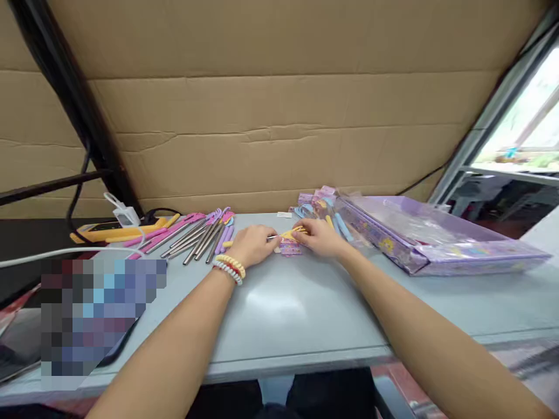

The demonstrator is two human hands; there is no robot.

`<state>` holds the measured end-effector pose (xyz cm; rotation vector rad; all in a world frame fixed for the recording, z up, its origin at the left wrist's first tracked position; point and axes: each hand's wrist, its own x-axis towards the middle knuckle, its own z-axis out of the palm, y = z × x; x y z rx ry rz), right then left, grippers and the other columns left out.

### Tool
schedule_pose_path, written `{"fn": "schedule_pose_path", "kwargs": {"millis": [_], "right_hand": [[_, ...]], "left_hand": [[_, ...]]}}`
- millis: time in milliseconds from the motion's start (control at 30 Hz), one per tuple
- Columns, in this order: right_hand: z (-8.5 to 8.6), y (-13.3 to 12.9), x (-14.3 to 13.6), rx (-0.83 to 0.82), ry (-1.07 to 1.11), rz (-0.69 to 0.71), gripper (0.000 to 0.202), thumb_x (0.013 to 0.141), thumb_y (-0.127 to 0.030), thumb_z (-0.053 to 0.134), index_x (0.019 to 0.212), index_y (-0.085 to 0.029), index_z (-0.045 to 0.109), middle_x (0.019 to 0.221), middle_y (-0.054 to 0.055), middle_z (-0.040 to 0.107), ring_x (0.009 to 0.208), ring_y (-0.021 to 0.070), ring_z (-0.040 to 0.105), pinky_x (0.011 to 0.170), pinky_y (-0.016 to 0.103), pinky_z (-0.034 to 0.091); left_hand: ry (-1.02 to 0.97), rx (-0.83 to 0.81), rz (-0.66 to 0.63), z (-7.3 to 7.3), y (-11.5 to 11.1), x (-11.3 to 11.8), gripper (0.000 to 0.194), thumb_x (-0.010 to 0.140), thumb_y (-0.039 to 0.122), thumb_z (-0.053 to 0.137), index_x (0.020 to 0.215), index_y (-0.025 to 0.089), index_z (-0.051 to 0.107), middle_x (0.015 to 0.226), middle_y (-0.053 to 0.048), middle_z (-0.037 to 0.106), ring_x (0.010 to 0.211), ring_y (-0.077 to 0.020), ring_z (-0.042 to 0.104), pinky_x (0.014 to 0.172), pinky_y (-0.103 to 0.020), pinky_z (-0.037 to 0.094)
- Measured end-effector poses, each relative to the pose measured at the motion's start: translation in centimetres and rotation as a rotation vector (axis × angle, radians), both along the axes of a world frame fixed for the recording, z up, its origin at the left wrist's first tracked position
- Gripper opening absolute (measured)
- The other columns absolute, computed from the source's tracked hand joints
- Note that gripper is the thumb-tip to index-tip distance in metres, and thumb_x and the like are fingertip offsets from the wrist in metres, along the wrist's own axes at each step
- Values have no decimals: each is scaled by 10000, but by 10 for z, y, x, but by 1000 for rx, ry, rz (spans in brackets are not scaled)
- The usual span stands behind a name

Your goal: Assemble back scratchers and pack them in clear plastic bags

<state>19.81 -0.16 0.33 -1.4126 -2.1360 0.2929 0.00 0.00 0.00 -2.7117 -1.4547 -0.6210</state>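
At the bottom centre of the frame, dark-clothed legs (332, 393) show below the front edge of a pale grey-blue smooth table (279, 314). At the lower left, a flat device (105, 314) with a pixelated surface lies on the table. Both forearms reach in from the bottom corners to the middle of the frame. The left hand (252, 244), with yellow, red and white beaded bracelets (230, 267) at its wrist, has its fingers closed at the metallic left part of a slender yellow piece with a thin silver shaft (289, 234). The right hand (320, 237) pinches the yellow right part between thumb and fingers. This piece is at the centre of the frame, just above a small pink-purple printed card (291, 249).

Left of the hands lies a fanned pile of silver metal rods with pink and purple handles (198, 235); farther left are a yellow-and-black object (116, 233) and a white plug with a cable (127, 216). Right of the hands are blue and yellow pieces in clear wrapping (338, 221), beside a large, shallow purple printed box (419, 235). Behind, a brown cardboard sheet (279, 134) fills the upper frame; a bright window (524, 122) shows at the upper right.
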Motion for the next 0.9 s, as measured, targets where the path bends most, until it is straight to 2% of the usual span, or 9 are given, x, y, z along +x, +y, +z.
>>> {"fn": "schedule_pose_path", "kwargs": {"millis": [167,333,467,600,733,900], "right_hand": [[-2,2,0,-21,62,6,239,821,-332,467,834,-139,608,611,11,558,566,119,469,549,236,321],[-5,4,2,-53,86,50,328,866,-420,385,889,-157,580,621,3,550,571,126,475,539,243,317],[-3,1,3,-105,-9,60,331,755,-492,553,815,-166,551,672,5,571,602,129,490,539,243,317],[-1,0,3,-135,-160,-8,434,616,-550,670,801,-168,580,745,24,580,655,147,487,544,248,316],[-2,2,4,-193,-209,23,409,628,-524,673,830,-173,613,821,43,616,738,170,520,592,252,347],[-2,2,3,-247,-217,17,359,645,-485,669,814,-181,579,830,37,622,733,166,523,582,249,346]], "left_hand": [[16,36,-45,1,-2,-3,377,885,410,325,925,274,675,879,-24,680,797,-191,587,619,-266,353],[51,55,55,1,2,-5,381,873,351,312,805,252,675,784,-46,664,733,-199,577,590,-276,326],[43,6,120,2,3,-8,368,857,348,332,725,245,659,703,-40,653,665,-191,560,535,-277,275],[37,-22,129,1,3,-7,344,844,357,363,735,248,670,718,-44,664,663,-192,564,529,-279,271],[32,-32,152,0,3,-7,334,844,334,372,737,249,676,709,-49,668,671,-194,578,544,-277,300],[41,-20,148,0,4,-7,319,839,318,381,791,247,688,766,-63,684,725,-203,599,610,-277,360]]}}
